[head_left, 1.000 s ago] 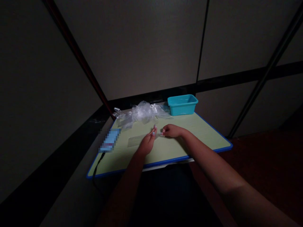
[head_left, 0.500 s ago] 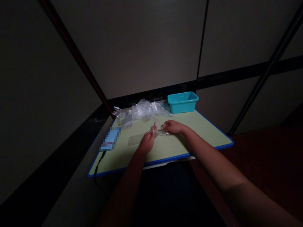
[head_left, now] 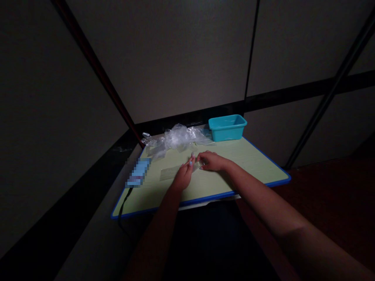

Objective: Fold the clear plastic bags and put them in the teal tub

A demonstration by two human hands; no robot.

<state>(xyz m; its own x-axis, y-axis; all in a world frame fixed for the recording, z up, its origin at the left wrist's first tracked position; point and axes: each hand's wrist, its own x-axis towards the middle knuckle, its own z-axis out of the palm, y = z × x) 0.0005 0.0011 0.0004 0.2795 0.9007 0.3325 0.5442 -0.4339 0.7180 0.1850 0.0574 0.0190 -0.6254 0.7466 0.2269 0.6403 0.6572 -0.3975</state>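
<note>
A clear plastic bag (head_left: 169,173) lies flat near the middle of the pale green table (head_left: 249,168). My left hand (head_left: 184,175) rests on its right part, fingers stretched out and pointing away from me. Just to the right, my right hand (head_left: 211,160) is curled, thumb and fingertips bent toward the bag's right end, and its fingers close round a bit of clear plastic. The two hands are nearly touching at the fingertips. Exact contact under the fingers is small and dim.
A pile of crumpled clear bags (head_left: 178,137) lies along the back edge. A turquoise basket (head_left: 227,128) stands at the back right. At the left edge is a blurred-out phone-like object (head_left: 138,171) with a black cable (head_left: 124,203). A wall rises behind.
My right hand has shifted slightly and its fingers have curled in over the bag's right end. The rounded clear plastic beneath them is now mostly covered. My left hand has hardly moved.
</note>
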